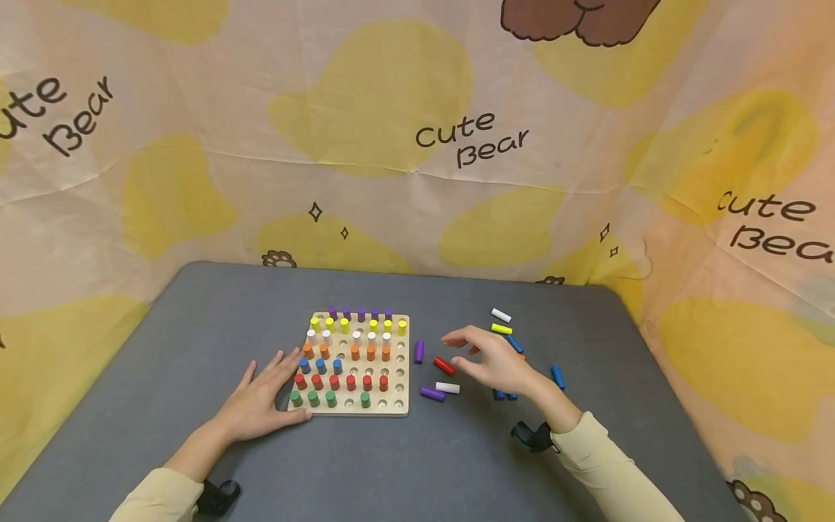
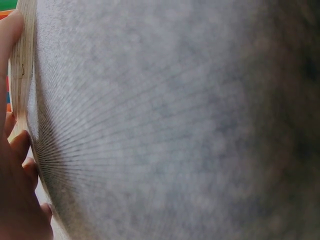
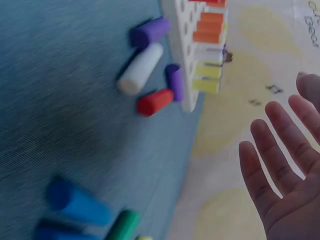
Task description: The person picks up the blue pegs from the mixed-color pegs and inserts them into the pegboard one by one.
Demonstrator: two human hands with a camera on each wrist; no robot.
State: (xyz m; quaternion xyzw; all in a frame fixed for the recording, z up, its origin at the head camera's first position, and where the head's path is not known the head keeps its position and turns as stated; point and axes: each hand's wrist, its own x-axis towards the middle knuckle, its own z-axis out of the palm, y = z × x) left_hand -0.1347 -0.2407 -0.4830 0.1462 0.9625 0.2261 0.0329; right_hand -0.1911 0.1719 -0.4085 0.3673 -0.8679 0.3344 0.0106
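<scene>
A square wooden pegboard (image 1: 401, 407) lies on the grey table, with colored pegs standing in rows: purple at the back, then yellow, white, orange, blue, red, and green in front. My left hand (image 1: 257, 402) rests at the board's left side, fingers extended, thumb at the front corner. In the left wrist view, the thumb lies against the board's edge (image 2: 22, 70). My right hand (image 1: 496, 362) hovers right of the board, fingers spread and holding nothing. Close to its fingertips lie a red peg (image 1: 444, 366) and a purple peg (image 1: 419, 352).
Another purple peg (image 1: 433, 394) and a white peg (image 1: 447, 388) lie near the board's front right. Beyond the right hand are a white peg (image 1: 501, 315), a yellow peg (image 1: 501, 329) and several blue pegs (image 1: 557, 377). A green peg (image 3: 124, 225) shows in the right wrist view.
</scene>
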